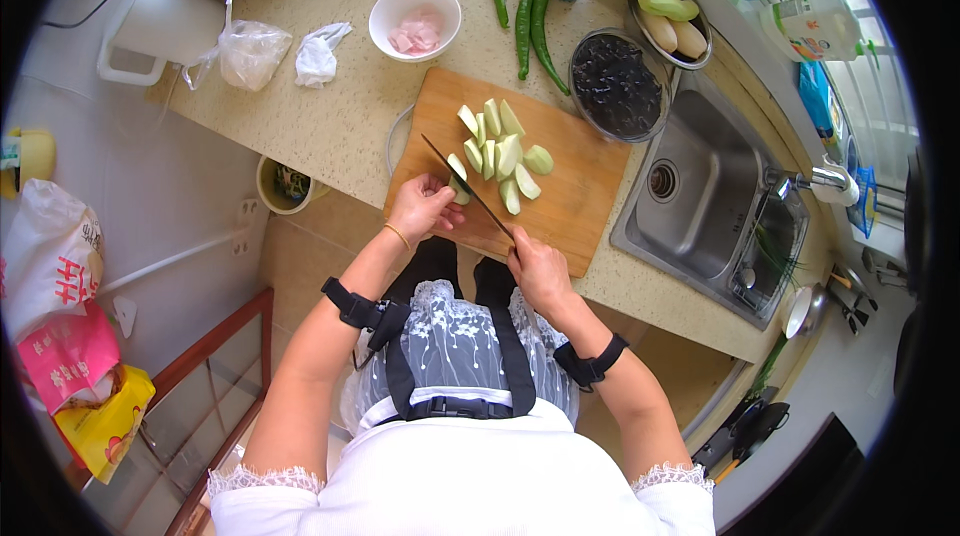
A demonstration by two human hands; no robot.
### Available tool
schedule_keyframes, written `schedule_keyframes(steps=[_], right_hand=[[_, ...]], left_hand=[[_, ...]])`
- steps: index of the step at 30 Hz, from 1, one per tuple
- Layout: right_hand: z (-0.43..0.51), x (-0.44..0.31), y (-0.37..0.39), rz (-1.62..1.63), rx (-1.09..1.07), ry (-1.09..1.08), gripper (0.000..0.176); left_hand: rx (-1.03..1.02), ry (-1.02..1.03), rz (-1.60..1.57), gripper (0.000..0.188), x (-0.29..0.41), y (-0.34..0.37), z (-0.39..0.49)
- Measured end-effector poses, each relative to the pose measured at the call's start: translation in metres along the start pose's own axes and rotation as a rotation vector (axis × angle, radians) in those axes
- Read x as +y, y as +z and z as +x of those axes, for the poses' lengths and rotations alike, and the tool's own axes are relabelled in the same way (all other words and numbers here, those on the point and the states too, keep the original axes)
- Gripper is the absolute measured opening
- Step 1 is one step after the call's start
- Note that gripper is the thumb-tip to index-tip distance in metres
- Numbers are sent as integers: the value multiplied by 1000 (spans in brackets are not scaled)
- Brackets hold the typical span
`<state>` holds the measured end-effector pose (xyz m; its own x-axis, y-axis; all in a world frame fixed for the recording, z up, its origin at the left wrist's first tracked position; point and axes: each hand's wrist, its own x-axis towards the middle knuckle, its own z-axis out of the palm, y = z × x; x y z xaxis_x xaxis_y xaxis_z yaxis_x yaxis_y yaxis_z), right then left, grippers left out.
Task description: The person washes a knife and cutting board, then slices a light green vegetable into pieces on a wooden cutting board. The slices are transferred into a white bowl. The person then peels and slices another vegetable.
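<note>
My right hand (538, 266) is closed round the handle of a kitchen knife (466, 187), its blade seen nearly edge-on and pointing up and left over the wooden cutting board (577, 213). At the board's left near part, my left hand (429, 207) holds a piece of pale green peeled vegetable (459, 193) with its fingertips, close beside the blade. Another pale slice (457, 166) shows just past the blade. Several cut wedges (508, 155) of the same vegetable lie loosely grouped in the middle of the board, with a rounded end piece (538, 159) at their right.
Beyond the board are a white bowl of pink sliced food (415, 20), green chili peppers (538, 26) and a bowl of dark, wet food (616, 84). A metal bowl of peeled vegetables (673, 22) stands by the steel sink (694, 176). A bin (287, 185) is below left.
</note>
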<state>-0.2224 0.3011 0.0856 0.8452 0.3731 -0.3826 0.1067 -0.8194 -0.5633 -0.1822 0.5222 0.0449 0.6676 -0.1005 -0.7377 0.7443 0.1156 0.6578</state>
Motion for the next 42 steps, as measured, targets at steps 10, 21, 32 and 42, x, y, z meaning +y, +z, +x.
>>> schedule_keyframes(steps=[10, 21, 32, 42], right_hand=[[-37, -15, -32, -25, -38, -1, 37], [-3, -4, -4, 94, -84, 34, 23], [-36, 5, -52, 380, 157, 189, 30], [-88, 18, -64, -305, 409, 175, 38]], left_hand=[[44, -13, -70, 13, -3, -10, -3], [-23, -5, -20, 15, -1, -15, -6], [-115, 206, 27, 21, 20, 7, 27], [166, 921, 703, 9, 61, 10, 14]])
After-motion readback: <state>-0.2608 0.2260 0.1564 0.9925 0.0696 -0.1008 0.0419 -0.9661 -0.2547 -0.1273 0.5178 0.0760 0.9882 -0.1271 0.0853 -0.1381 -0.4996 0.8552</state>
